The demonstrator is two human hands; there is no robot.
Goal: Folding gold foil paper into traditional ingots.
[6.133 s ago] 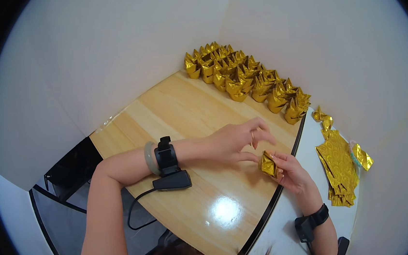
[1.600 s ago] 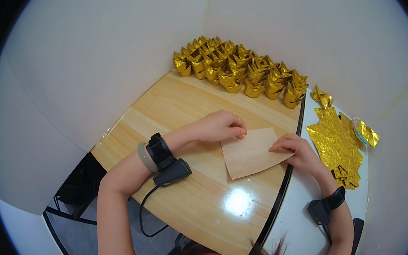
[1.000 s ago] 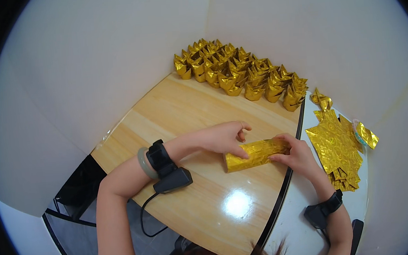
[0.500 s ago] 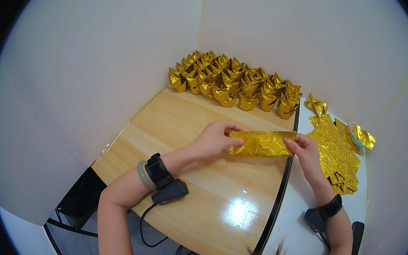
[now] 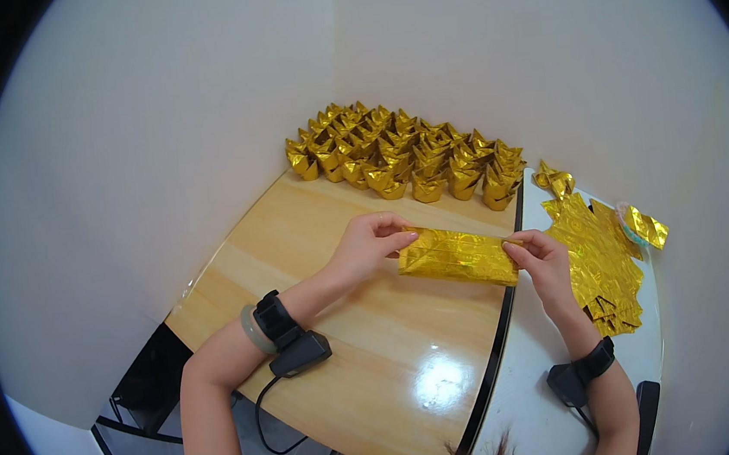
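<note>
A folded strip of embossed gold foil paper [image 5: 458, 256] is stretched between my two hands above the wooden tabletop. At its upper left corner, my left hand [image 5: 374, 242] pinches the paper between thumb and fingers. My right hand [image 5: 542, 257] grips the other end, thumb in front and fingers behind. Folded gold paper ingots [image 5: 390, 177] with pointed tips stand packed in rows at the far side of the wooden table. Right of my right hand, a spread pile of flat gold foil sheets [image 5: 601, 254] lies on a white surface.
The wooden tabletop [image 5: 313, 232] meets the white surface [image 5: 516, 379] along a black edge. A small roundish holder with gold paper [image 5: 645, 227] sits at the far right, and loose folded gold pieces [image 5: 554, 180] lie behind the sheets. Pale walls [image 5: 197, 95] enclose the back.
The gold paper strip now tilts down to the right and shows more of its face. My left hand has shifted slightly left to its upper corner. The whole view has shifted a little.
</note>
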